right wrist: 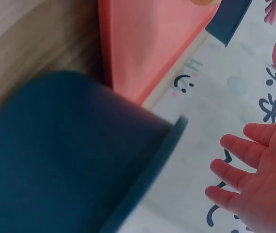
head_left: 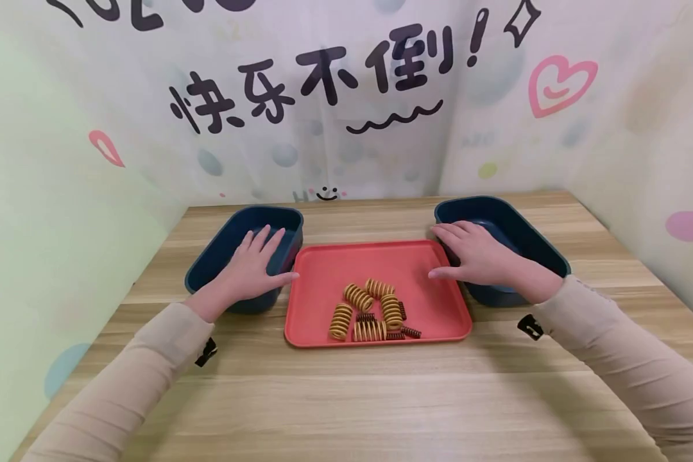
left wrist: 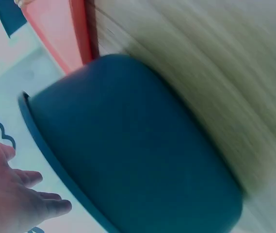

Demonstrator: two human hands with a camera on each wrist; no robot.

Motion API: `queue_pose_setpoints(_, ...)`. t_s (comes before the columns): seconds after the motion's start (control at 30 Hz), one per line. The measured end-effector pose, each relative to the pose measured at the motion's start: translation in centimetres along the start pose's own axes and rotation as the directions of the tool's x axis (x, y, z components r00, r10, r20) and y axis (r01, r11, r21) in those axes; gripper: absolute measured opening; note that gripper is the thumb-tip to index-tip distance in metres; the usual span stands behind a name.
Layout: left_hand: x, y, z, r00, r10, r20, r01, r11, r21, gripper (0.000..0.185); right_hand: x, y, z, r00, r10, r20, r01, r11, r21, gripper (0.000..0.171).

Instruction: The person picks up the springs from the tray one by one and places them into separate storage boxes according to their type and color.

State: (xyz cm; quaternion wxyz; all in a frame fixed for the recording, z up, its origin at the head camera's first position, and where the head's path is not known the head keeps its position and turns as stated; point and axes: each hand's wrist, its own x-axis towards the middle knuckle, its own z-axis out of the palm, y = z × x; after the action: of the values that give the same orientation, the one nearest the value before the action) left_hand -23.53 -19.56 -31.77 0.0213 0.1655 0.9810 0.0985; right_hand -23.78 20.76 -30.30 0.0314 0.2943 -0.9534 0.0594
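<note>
My left hand (head_left: 248,269) is spread over the left dark blue bin (head_left: 208,269), fingers extended and holding nothing. Over the right dark blue bin (head_left: 531,256) is my right hand (head_left: 479,253), its fingers straight and thumb apart, also holding nothing. Between the bins lies a red tray (head_left: 323,269). Large yellow coil springs, such as one spring (head_left: 341,321) at the left and another (head_left: 391,312) further right, lie loose on it. Several small dark springs, one of them a dark spring (head_left: 411,332) near the front rim, lie among them.
Everything stands on a wood-grain table (head_left: 346,398). A white printed curtain (head_left: 323,154) hangs along its back edge. Black clips (head_left: 531,326) show beneath the wrists. The tray sits close against both bins.
</note>
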Motion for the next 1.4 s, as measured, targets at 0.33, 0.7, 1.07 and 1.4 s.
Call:
queue_pose_setpoints(0.33,-1.1,2.3,0.1,0.993,0.119,0.015,-0.118,0.992,-0.033,0.092,0.1,-1.6,1.0,0.999,-0.002,0.043,-0.002,0.997,0.081,0.085)
queue_pose_setpoints(0.7,-1.9,3.8,1.0,0.98,0.183,0.082,-0.178,0.982,-0.066,0.092,0.2,-2.8,2.2,0.995,-0.077,0.063,0.068,0.989,0.131,0.077)
queue_pose_setpoints(1.07,-3.2,4.5,2.9,0.954,0.279,0.111,-0.277,0.96,-0.033,0.094,-0.1,-3.6,4.3,0.986,-0.158,0.061,0.147,0.978,0.15,0.066)
queue_pose_setpoints(1.4,-4.2,4.7,4.4,0.943,0.301,0.14,-0.298,0.954,-0.037,0.093,-0.2,-4.3,5.6,0.981,-0.185,0.066,0.168,0.964,0.207,0.064)
